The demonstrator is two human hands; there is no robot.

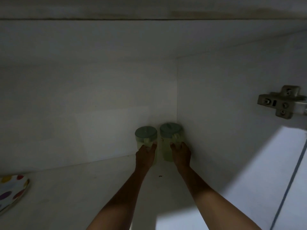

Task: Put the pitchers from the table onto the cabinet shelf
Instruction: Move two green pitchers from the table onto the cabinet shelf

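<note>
Two pale green pitchers with darker green lids stand side by side on the white cabinet shelf [99,188], deep in the back right corner. My left hand [145,155] grips the handle of the left pitcher [145,135]. My right hand [181,154] grips the handle of the right pitcher [171,131], which stands close to the cabinet's right wall. Both pitchers are upright, with their bases hidden behind my hands. The inside of the cabinet is dim.
A plate with coloured dots [11,191] lies on the shelf at the far left. A metal door hinge [280,102] is fixed on the right wall. The underside of the shelf above spans the top of the view.
</note>
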